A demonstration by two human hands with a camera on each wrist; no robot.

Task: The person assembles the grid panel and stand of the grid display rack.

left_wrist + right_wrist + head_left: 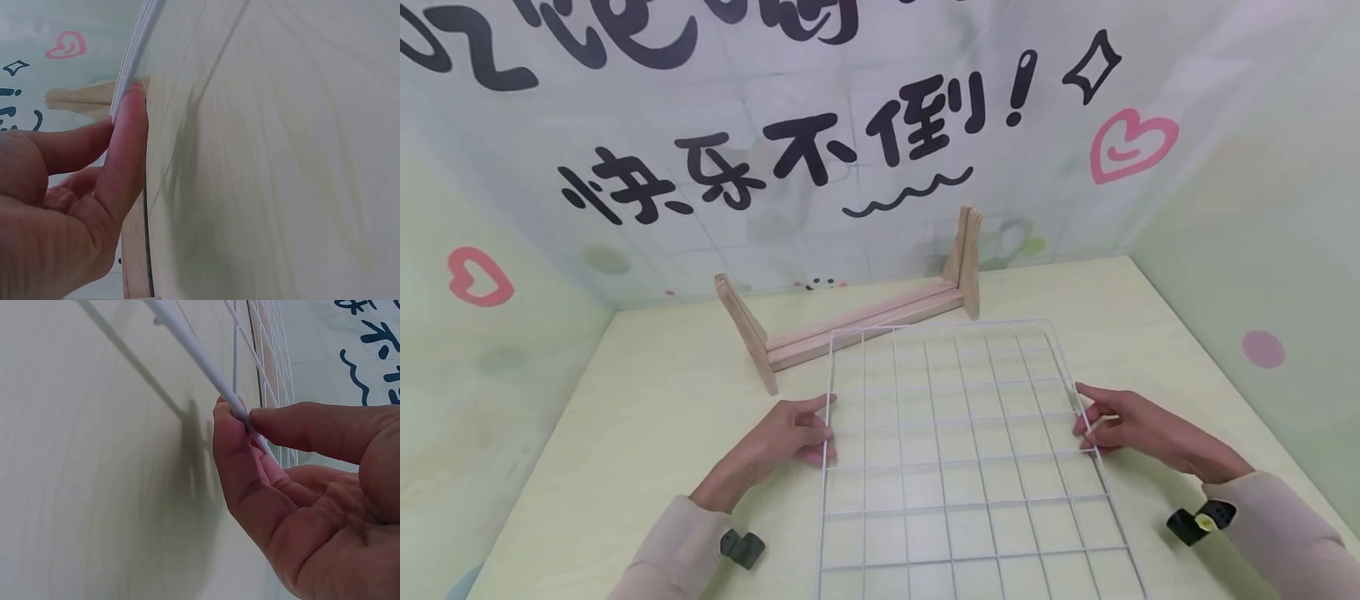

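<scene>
A white wire grid panel spans the space between my two hands, its near end running out of the head view. My left hand pinches the panel's left edge wire between thumb and fingers. On the opposite side, my right hand grips the right edge wire, also with thumb and fingertips. Both wrist views show the white rod of the frame held off the tabletop, with shadows below. Behind the panel stands a wooden stand with two upright end pieces joined by a crossbar; the panel's far edge overlaps it in the head view.
The pale wooden tabletop meets a back wall sheet printed with dark lettering. Light green side walls rise at left and right. The stand sits at a slant near the back wall.
</scene>
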